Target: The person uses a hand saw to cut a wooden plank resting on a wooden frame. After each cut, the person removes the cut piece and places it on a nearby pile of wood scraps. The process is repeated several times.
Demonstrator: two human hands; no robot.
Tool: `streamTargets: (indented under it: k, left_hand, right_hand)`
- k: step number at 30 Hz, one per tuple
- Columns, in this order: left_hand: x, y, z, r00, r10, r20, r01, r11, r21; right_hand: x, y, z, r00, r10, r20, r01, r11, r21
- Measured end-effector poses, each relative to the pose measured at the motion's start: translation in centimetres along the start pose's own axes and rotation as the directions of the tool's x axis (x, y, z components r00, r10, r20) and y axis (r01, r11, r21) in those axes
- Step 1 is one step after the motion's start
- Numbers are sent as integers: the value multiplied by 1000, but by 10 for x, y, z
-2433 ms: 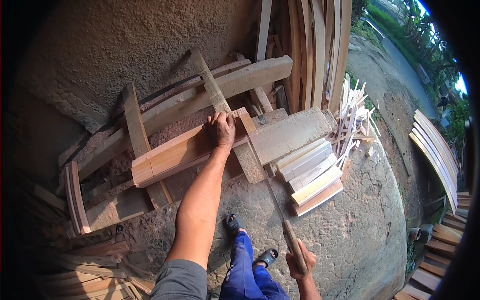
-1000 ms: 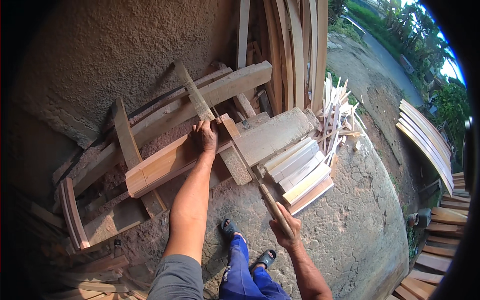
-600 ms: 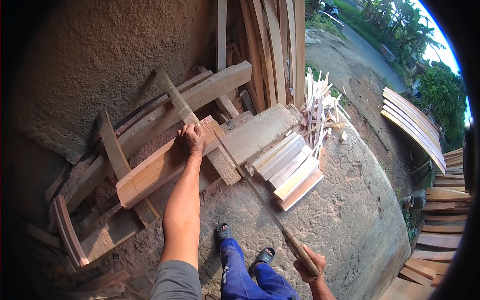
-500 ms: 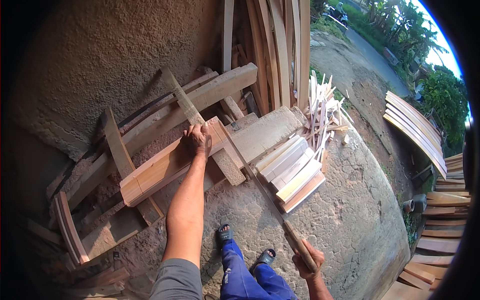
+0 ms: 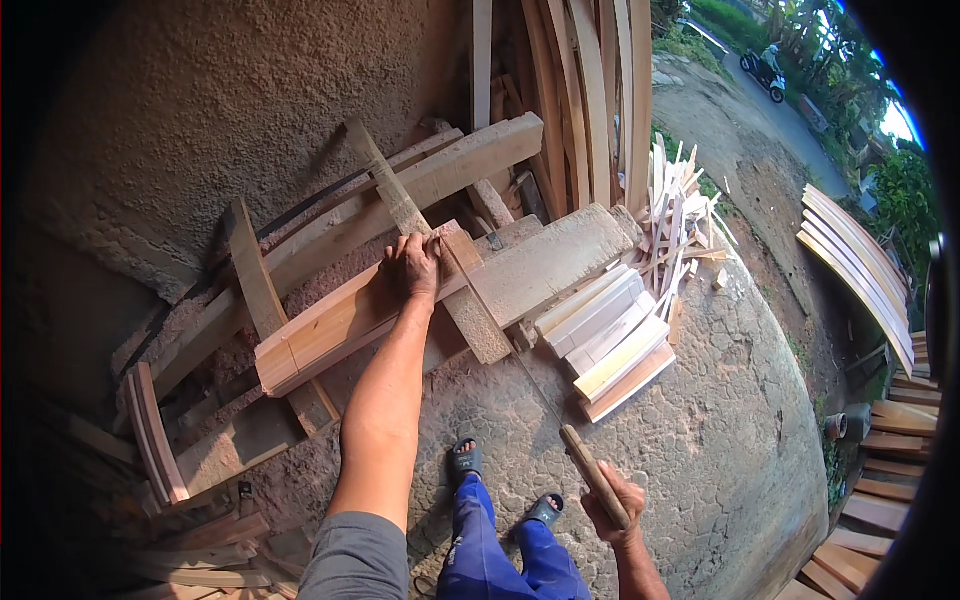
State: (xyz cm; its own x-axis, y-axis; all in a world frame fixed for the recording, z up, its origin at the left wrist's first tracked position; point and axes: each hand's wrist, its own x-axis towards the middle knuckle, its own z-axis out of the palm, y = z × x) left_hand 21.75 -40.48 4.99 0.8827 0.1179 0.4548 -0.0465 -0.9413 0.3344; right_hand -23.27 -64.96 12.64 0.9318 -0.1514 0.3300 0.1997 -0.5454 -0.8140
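Observation:
My left hand (image 5: 414,268) presses on a stack of pale wooden boards (image 5: 335,325), its fingers curled toward the far edge. A pencil line crosses the stack's left end. The boards rest slantwise over rough timber supports, beside a crosspiece (image 5: 478,325). My right hand (image 5: 616,502) is closed round the straight wooden handle of a saw (image 5: 590,468). The saw's long thin blade runs up and left to the right end of the stack, where a short end section of wood (image 5: 461,251) sits by the blade. Its teeth are too small to make out.
Short cut boards (image 5: 610,345) lie in a pile right of the supports, with thin offcuts (image 5: 680,215) behind. Long planks (image 5: 600,100) lean at the back near a rough wall (image 5: 250,90). More curved planks (image 5: 855,265) stand at the right. A motorbike (image 5: 765,75) is on the road.
The view has shifted, so the scene sits further right. My right hand and the saw handle have moved slightly left relative to the boards. My left hand stays on the stack.

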Motion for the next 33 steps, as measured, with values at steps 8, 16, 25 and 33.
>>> streamTargets:
  k: [8, 16, 25, 33]
  left_hand:
    - [-1, 7, -2, 999, 34, -25, -34, 999, -6]
    - [4, -12, 8, 994, 70, -78, -68, 997, 30]
    - [-4, 8, -4, 999, 29, -21, -28, 999, 19]
    - [2, -15, 13, 995, 90, -47, -89, 996, 27]
  right_hand:
    - [-7, -2, -2, 1000, 18, -16, -20, 995, -97]
    - [57, -1, 39, 1000, -8, -25, 8, 1000, 4]
    - [29, 4, 15, 1000, 11, 27, -11, 1000, -3]
    - [95, 8, 62, 990, 94, 101, -101, 992, 70]
